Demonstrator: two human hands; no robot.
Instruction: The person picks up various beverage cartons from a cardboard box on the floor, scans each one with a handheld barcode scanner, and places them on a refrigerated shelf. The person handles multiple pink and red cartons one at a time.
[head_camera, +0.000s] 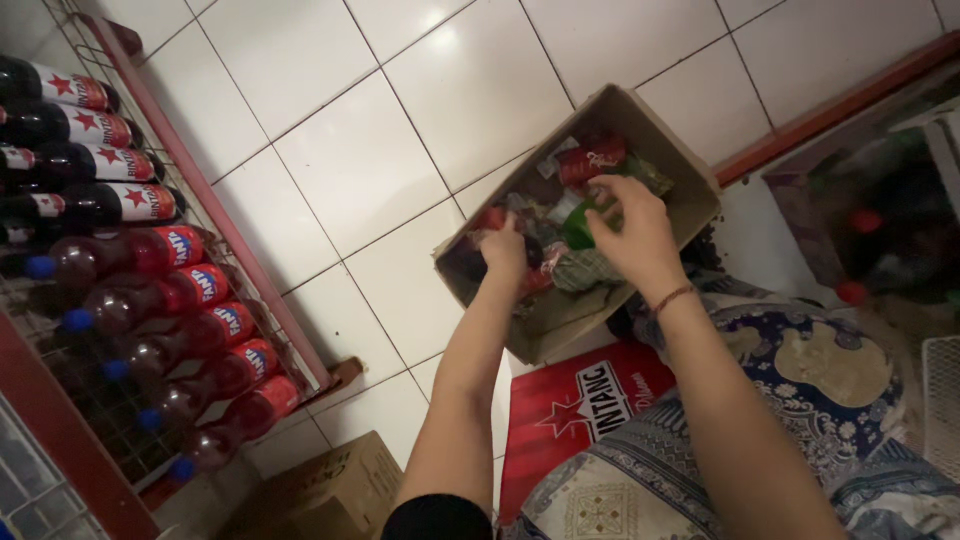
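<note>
Both hands in cardboard box (668, 150): R hand (632, 232) gripping green bottle (580, 226), L hand (503, 250) closed on packet (492, 218).

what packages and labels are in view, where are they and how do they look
Open cardboard box: brown, on white tiles, both hands inside.
Red packet: top of box contents.
Dark bottles: rack upper left, red-white labels with stars.
Reddish bottles: below, blue caps, red-blue labels.
Red crate: below box, white lettering.
Shut carton: brown, bottom.

Matt cardboard box (668, 150), glossy floor tiles (360, 160)
</note>
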